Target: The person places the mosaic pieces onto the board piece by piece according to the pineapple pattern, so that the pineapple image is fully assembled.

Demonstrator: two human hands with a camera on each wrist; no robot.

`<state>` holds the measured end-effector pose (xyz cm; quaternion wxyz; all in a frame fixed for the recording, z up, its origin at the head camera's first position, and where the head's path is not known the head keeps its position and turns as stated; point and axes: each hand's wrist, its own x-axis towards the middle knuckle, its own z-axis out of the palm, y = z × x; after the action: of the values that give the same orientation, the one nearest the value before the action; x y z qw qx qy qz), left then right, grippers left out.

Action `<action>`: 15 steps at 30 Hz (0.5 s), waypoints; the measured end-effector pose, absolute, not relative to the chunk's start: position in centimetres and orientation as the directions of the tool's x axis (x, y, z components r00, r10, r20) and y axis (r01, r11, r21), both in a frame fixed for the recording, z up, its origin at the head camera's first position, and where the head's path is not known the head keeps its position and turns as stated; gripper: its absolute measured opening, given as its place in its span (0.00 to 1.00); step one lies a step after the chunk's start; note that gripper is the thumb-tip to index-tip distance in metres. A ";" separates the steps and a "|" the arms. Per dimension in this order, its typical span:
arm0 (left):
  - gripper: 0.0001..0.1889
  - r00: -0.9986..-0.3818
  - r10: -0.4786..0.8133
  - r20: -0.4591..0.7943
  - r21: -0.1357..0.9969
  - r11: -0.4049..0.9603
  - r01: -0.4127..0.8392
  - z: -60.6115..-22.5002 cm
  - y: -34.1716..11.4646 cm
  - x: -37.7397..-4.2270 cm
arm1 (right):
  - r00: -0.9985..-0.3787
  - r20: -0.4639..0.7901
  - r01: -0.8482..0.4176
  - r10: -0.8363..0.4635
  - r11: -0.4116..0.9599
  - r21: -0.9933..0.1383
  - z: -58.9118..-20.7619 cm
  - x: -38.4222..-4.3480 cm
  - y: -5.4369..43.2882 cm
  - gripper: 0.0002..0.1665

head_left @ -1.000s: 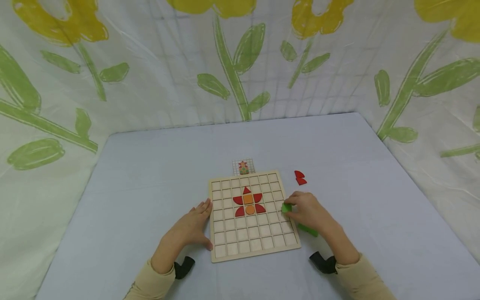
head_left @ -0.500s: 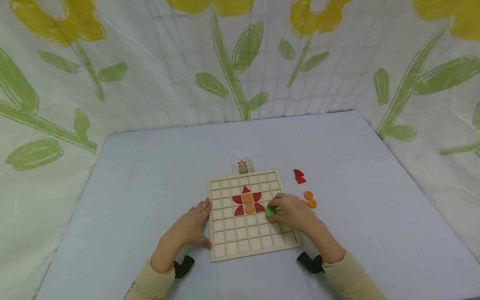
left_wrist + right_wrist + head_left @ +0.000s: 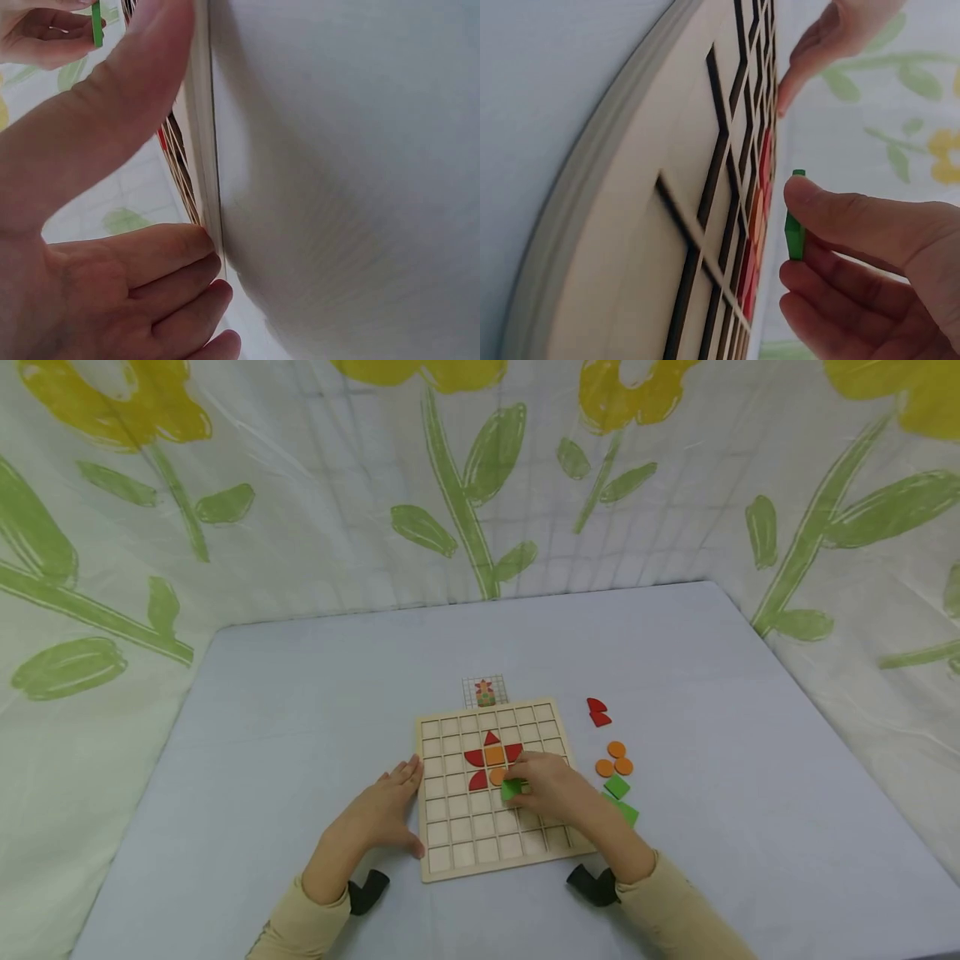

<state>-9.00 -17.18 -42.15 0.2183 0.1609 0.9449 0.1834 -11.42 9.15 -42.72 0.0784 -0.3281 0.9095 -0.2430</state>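
Note:
My right hand pinches a small green tile between thumb and fingers above the wooden grid board. The right wrist view shows this green tile edge-on, apart from the board surface. Along the board's left edge my left hand rests with straight fingers, thumb and fingertips touching the rim. Set into the grid are a red triangle, an orange square, an orange disc and several red quarter-round pieces. My right hand hides part of the grid, including its lower right red piece.
Behind the board lies a small pattern card. To its right are two red pieces, three orange discs and loose green pieces, partly behind my right forearm. A flowered cloth hangs behind the table.
My right hand has moved left with the green tile, from the board's right edge to beside the orange disc. Loose discs and green pieces have come into sight. My left hand stays put.

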 end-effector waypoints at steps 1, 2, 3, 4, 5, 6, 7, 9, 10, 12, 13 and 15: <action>0.61 -0.853 0.383 -0.355 0.416 0.882 0.223 -42.1 -17.2 -9.0 | -0.770 0.009 -0.558 -0.638 0.667 -0.493 -42.7 -11.4 8.9 0.15; 0.61 -0.853 0.382 -0.357 0.415 0.882 0.221 -42.2 -17.2 -9.0 | -0.769 -0.002 -0.556 -0.639 0.671 -0.491 -42.7 -11.4 8.7 0.15; 0.61 -0.852 0.380 -0.360 0.414 0.883 0.219 -42.2 -17.2 -9.0 | -0.770 -0.013 -0.551 -0.638 0.675 -0.491 -42.7 -11.4 8.4 0.15; 0.61 -0.852 0.380 -0.361 0.413 0.884 0.219 -42.2 -17.2 -9.0 | -0.768 -0.018 -0.551 -0.640 0.675 -0.491 -42.7 -11.4 8.2 0.15; 0.61 -0.851 0.379 -0.363 0.412 0.884 0.218 -42.2 -17.2 -9.0 | -0.764 -0.019 -0.556 -0.645 0.673 -0.488 -42.7 -11.3 8.1 0.15; 0.61 -0.851 0.378 -0.363 0.412 0.885 0.217 -42.2 -17.2 -9.0 | -0.762 -0.020 -0.559 -0.648 0.672 -0.487 -42.8 -11.3 7.9 0.14; 0.61 -0.852 0.378 -0.362 0.412 0.885 0.218 -42.2 -17.2 -9.0 | -0.760 -0.020 -0.561 -0.650 0.671 -0.485 -42.8 -11.3 7.8 0.14; 0.61 -0.853 0.379 -0.359 0.412 0.884 0.219 -42.3 -17.2 -9.0 | -0.759 -0.016 -0.566 -0.651 0.672 -0.477 -43.0 -11.2 7.6 0.15; 0.61 -0.854 0.380 -0.356 0.412 0.884 0.221 -42.3 -17.2 -9.1 | -0.758 -0.010 -0.571 -0.652 0.671 -0.472 -43.0 -11.2 7.5 0.14; 0.61 -0.854 0.380 -0.355 0.414 0.883 0.221 -42.4 -17.2 -9.1 | -0.759 -0.007 -0.576 -0.651 0.676 -0.459 -43.2 -11.2 7.4 0.14; 0.61 -0.854 0.381 -0.355 0.414 0.883 0.221 -42.4 -17.2 -9.1 | -0.758 -0.004 -0.583 -0.653 0.679 -0.447 -43.2 -11.2 7.3 0.14; 0.61 -0.852 0.382 -0.359 0.414 0.883 0.221 -42.4 -17.2 -9.1 | -0.756 0.002 -0.594 -0.655 0.685 -0.422 -43.4 -11.1 7.3 0.13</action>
<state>-9.07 -17.24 -42.36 0.2205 0.1595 0.9449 0.1820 -11.14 7.29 -43.36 0.0746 -0.3413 0.9148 -0.2029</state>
